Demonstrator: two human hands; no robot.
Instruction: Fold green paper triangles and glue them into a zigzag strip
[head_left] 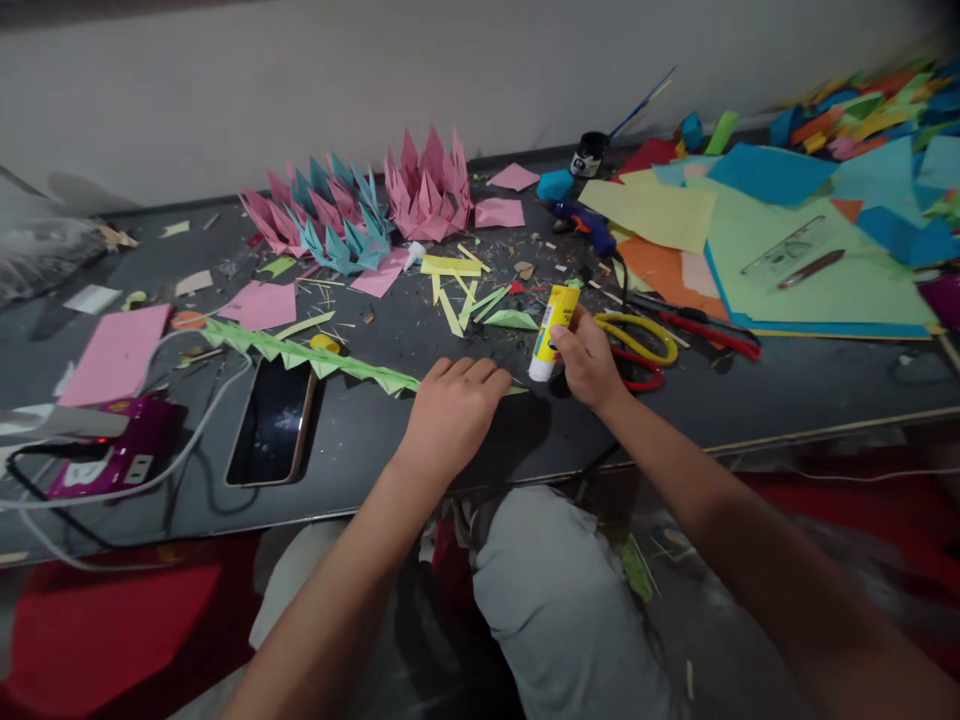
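My left hand (459,410) is closed over the right end of a long light-green folded paper strip (322,357) with a zigzag edge. A small green tip pokes out past its fingers. Tilted above the table, a yellow and white glue stick (553,335) is gripped in my right hand (589,362). Just right of that hand lie scissors (649,345) with yellow and red handles. A phone (271,420) lies under the strip's left half, near a small yellow cap (325,343).
Pink and blue folded-paper flowers (427,190) stand at the back. Coloured sheets (810,250) pile up on the right, beside a glue gun (585,225) and a black jar (590,155). A purple power socket (124,445) with cables sits left. Paper scraps (454,268) litter the middle.
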